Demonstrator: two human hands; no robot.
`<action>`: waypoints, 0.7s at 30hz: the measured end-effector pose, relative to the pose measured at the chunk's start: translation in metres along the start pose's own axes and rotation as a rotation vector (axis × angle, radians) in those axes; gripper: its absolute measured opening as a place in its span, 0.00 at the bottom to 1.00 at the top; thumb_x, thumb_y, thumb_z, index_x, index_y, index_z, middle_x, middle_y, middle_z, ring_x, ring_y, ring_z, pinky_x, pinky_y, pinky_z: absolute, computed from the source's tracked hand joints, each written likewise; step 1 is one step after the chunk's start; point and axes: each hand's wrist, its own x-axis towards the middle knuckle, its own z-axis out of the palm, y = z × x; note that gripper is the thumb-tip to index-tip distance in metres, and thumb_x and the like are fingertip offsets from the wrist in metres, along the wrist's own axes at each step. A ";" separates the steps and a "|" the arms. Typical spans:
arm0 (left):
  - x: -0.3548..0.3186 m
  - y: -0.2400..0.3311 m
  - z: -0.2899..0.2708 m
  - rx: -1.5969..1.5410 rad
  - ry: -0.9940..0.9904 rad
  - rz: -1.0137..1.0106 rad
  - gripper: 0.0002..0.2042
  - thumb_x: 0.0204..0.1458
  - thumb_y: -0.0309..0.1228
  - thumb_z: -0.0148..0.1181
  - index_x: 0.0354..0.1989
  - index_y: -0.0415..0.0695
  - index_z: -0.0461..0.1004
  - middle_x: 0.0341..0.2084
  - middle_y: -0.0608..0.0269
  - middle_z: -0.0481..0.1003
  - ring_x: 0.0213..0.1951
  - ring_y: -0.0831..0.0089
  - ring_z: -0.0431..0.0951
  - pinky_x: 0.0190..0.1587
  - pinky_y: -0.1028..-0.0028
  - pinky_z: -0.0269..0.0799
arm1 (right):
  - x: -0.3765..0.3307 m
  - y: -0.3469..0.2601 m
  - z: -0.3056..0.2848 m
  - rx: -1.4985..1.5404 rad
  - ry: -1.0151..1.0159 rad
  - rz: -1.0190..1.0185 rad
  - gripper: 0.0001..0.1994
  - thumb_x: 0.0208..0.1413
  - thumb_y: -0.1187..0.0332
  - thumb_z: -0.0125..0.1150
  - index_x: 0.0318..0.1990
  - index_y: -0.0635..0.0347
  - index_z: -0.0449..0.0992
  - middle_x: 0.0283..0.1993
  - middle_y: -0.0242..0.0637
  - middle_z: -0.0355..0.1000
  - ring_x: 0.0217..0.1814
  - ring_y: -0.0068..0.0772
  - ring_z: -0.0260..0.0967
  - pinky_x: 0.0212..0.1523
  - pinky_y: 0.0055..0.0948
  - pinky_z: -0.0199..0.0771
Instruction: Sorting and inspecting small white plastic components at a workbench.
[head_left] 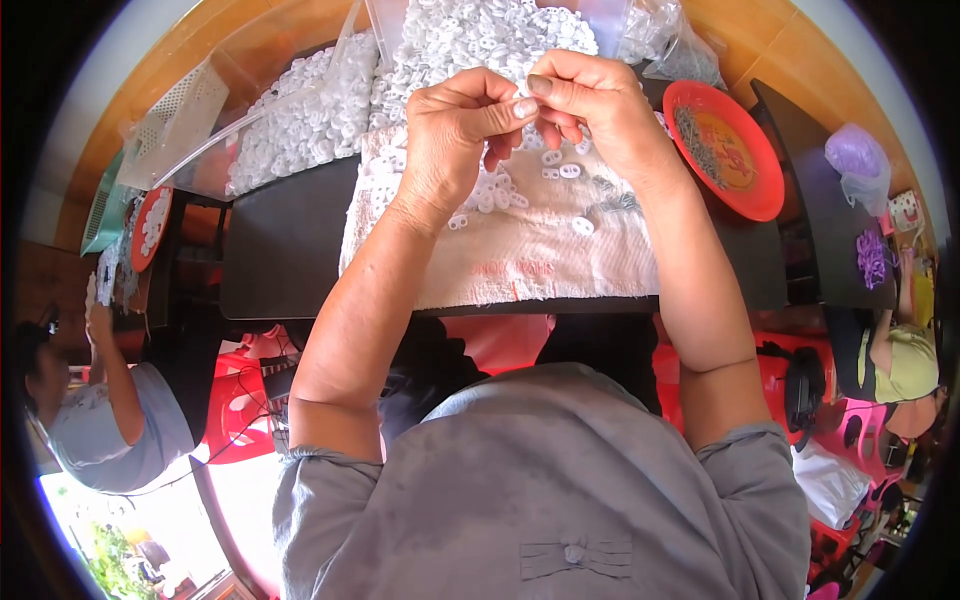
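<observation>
My left hand [455, 135] and my right hand [590, 105] meet above a white cloth [520, 255] on a dark table [285, 250]. Their fingertips pinch together around a small white plastic piece [524, 93], mostly hidden by the fingers. Several loose white oval pieces [565, 172] lie scattered on the cloth under the hands, with a few small grey metal bits [615, 195] beside them. A large heap of the same white pieces [450, 45] sits just beyond the hands.
A red plate [760, 190] with small metal parts stands at the right. Clear plastic bags [660, 40] and a white perforated tray [180, 115] lie at the back. Another person [105, 410] sits at the left by a small red plate [150, 228]. Red plastic stools stand below.
</observation>
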 end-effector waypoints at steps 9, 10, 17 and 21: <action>0.016 0.005 -0.015 0.061 0.124 -0.004 0.12 0.51 0.34 0.65 0.27 0.36 0.76 0.17 0.64 0.73 0.17 0.79 0.69 0.19 0.78 0.63 | 0.004 0.010 -0.010 -0.334 0.058 0.066 0.12 0.60 0.62 0.56 0.29 0.59 0.74 0.17 0.23 0.60 0.18 0.15 0.60 0.21 0.17 0.56; 0.016 0.004 -0.016 0.065 0.204 -0.011 0.12 0.53 0.34 0.61 0.26 0.37 0.75 0.16 0.64 0.72 0.17 0.78 0.68 0.19 0.77 0.62 | 0.003 0.012 -0.012 -0.471 0.035 0.165 0.12 0.57 0.62 0.58 0.28 0.60 0.75 0.17 0.30 0.65 0.19 0.26 0.65 0.24 0.24 0.62; 0.017 -0.002 -0.022 0.063 0.322 0.015 0.14 0.56 0.37 0.56 0.25 0.37 0.74 0.15 0.63 0.71 0.14 0.76 0.67 0.16 0.77 0.60 | 0.004 0.040 0.012 -1.256 0.068 -0.078 0.12 0.53 0.60 0.60 0.31 0.60 0.76 0.24 0.46 0.72 0.30 0.49 0.72 0.33 0.41 0.68; 0.016 -0.002 -0.019 0.119 0.343 0.042 0.14 0.55 0.35 0.57 0.22 0.37 0.74 0.13 0.62 0.71 0.13 0.77 0.66 0.14 0.78 0.58 | 0.000 0.033 0.015 -1.216 0.045 -0.048 0.12 0.53 0.60 0.60 0.31 0.60 0.76 0.24 0.46 0.73 0.30 0.49 0.72 0.33 0.42 0.68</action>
